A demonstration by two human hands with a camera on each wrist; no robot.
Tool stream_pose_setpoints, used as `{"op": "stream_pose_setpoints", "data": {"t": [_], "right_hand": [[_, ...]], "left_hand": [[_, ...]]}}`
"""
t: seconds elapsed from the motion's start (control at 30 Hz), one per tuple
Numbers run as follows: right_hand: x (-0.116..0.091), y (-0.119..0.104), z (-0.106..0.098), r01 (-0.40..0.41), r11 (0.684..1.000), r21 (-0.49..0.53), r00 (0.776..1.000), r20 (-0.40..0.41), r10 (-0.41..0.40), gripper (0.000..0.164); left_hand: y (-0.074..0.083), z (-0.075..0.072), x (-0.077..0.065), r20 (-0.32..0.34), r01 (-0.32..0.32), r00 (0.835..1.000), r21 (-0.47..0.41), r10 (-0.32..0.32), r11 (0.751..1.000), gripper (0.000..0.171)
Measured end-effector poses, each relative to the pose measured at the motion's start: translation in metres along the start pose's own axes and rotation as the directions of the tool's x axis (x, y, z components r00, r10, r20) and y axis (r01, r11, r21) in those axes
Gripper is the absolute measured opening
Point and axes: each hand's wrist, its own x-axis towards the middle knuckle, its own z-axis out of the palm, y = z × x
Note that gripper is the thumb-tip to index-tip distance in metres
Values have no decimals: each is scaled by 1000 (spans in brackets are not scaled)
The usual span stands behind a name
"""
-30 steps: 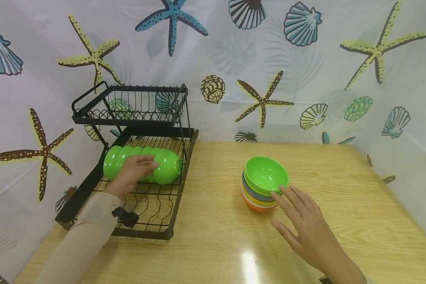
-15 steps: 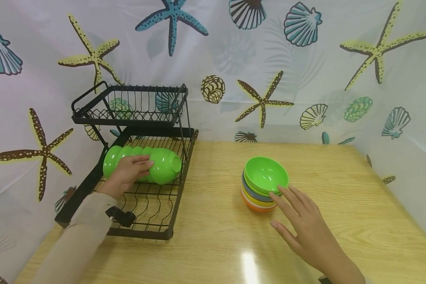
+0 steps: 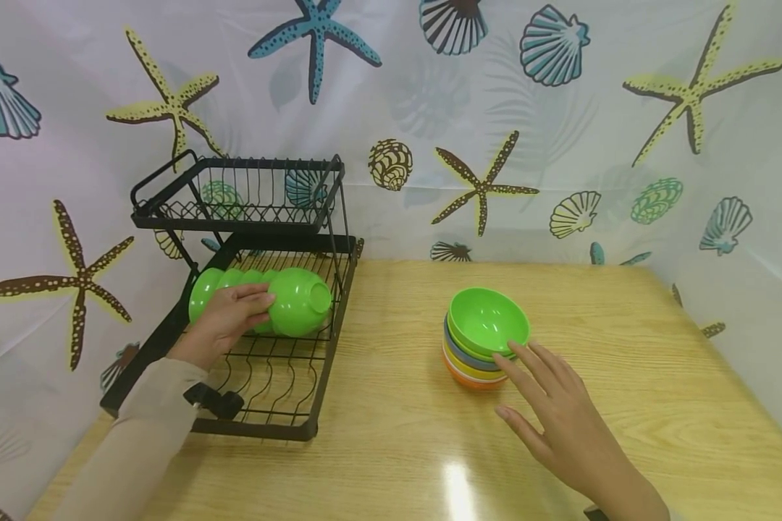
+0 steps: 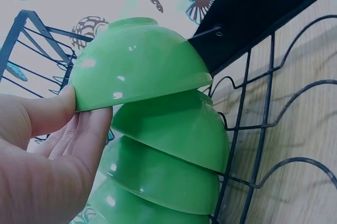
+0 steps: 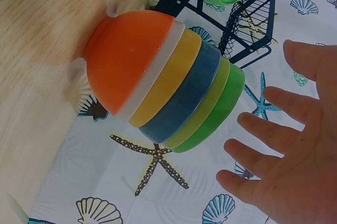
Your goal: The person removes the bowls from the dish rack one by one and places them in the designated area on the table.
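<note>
My left hand (image 3: 231, 318) pinches the rim of the rightmost green bowl (image 3: 297, 302), thumb on one side and fingers on the other, as the left wrist view shows. Behind it, several more green bowls (image 4: 171, 129) stand on edge in a row on the lower tier of the black dish rack (image 3: 270, 433). My right hand (image 3: 563, 420) hovers, fingers spread, near a stack of nested bowls on the table. A green bowl (image 3: 489, 318) tops that stack. Below it sit lime, blue (image 5: 184, 95), yellow, white and orange (image 5: 129, 58) bowls.
The rack's upper tier (image 3: 234, 217) rises over the back of the lower one. A wooden table (image 3: 391, 434) carries rack and stack. Patterned cloth (image 3: 495, 87) with starfish and shells hangs behind and at both sides.
The rightmost green bowl has tilted, so its base faces more toward the head camera. My left hand has shifted slightly left with its rim. My right hand has barely moved.
</note>
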Motion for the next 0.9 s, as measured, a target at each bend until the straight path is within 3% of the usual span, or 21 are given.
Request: {"op": "stream_pose_setpoints", "data": {"t": [0.53,0.7,0.9], "right_hand": [[2,-1,2,-1,1000,11,1000,14,1,60],[3,-1,3,0,1000,11,1000,16,0,60],[4,-1,2,4,1000,-17,1000,17,-3,63]], "left_hand": [[16,5,-24,14,-70,997,44,70,997,62],[22,10,-34,21,-121,993,174,119,977,60],[27,19,-47,5,-119,992,303,124,945,55]]}}
